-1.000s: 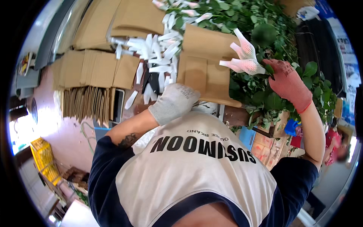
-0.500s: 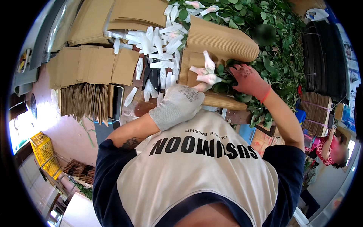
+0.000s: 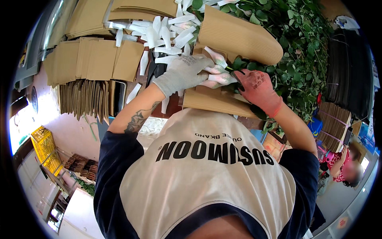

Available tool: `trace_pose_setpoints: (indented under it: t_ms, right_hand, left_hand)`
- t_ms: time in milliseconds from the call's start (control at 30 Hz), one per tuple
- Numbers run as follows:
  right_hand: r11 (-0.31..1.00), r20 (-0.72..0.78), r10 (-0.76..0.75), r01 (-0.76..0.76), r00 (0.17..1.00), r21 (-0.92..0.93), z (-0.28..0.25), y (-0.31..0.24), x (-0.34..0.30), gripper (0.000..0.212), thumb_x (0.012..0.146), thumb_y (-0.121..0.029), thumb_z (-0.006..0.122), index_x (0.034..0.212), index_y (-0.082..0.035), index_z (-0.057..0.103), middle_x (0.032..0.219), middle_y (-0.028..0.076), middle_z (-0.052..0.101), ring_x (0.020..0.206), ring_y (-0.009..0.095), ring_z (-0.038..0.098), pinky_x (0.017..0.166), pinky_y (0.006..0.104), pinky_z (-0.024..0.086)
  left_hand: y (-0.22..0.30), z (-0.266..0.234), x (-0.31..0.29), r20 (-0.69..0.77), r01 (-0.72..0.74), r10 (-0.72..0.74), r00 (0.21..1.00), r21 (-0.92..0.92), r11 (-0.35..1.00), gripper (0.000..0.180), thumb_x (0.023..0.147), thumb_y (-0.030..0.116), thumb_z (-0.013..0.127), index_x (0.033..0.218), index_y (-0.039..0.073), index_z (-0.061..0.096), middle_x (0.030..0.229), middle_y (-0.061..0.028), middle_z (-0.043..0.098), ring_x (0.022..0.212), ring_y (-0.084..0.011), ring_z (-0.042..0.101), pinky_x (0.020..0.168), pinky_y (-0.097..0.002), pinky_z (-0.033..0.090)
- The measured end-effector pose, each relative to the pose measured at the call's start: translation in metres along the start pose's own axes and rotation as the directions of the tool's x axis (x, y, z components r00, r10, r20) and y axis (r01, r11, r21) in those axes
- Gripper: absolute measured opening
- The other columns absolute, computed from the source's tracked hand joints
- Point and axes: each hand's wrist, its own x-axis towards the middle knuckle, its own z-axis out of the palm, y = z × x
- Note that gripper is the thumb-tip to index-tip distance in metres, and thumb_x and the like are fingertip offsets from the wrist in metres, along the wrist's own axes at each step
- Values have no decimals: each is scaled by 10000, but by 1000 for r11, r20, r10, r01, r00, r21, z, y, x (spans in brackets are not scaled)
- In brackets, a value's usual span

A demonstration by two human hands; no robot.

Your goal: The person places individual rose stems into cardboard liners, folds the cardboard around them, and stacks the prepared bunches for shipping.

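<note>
Several rose buds in white foam net sleeves (image 3: 217, 69) lie side by side on a tan corrugated cardboard sheet (image 3: 242, 36), pink showing through the mesh. My left hand (image 3: 186, 71), in a grey glove, reaches in from the left with its fingers closed at the tips of the sleeved roses. My right hand (image 3: 256, 88), in a red glove, is at the stem side, fingers curled around the stems just below the buds. The sheet's near flap (image 3: 223, 102) lies between my hands and my shirt. My fingers partly hide the lower buds and stems.
Loose white net sleeves (image 3: 159, 34) are heaped to the left, with black scissors (image 3: 153, 68) partly under them. Flat cardboard pieces (image 3: 93, 57) stand at far left. Leafy rose stems (image 3: 302, 59) pile up on the right, beside dark stacked sheets (image 3: 341, 63). Another person (image 3: 343, 165) is at far right.
My left hand has moved up and away from my body onto the sleeved buds. My right hand has come slightly nearer and closed in on the stems by the buds.
</note>
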Motion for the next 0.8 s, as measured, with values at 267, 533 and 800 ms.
trace_pose_setpoints:
  t_ms: [267, 533, 800]
  right_hand:
    - [950, -18, 177, -166, 984, 265, -70, 32, -39, 405, 677, -148, 681, 1074, -103, 618, 1145, 129, 577, 980, 306, 586, 860, 411, 449]
    - [850, -364, 462, -288, 808, 441, -79, 63, -62, 390, 669, -32, 667, 1056, -40, 623, 1194, 147, 549, 1080, 350, 524, 917, 441, 430]
    - [941, 92, -135, 99, 987, 325, -43, 16, -35, 410, 717, -196, 654, 1115, -121, 587, 1006, 75, 612, 970, 246, 569, 884, 372, 417]
  left_hand:
    - [-9, 15, 6, -36, -105, 104, 994, -17, 994, 207, 853, 261, 550, 1003, 120, 576, 989, -94, 606, 892, -290, 614, 762, -402, 481]
    - [-3, -24, -4, 80, 142, -133, 988, -130, 981, 168, 805, 172, 617, 924, 54, 606, 874, -105, 615, 821, -278, 604, 735, -362, 477]
    - [-14, 1, 1, -79, 185, -207, 975, -227, 956, 249, 806, 174, 615, 1021, 50, 634, 927, -120, 636, 835, -266, 609, 757, -351, 479]
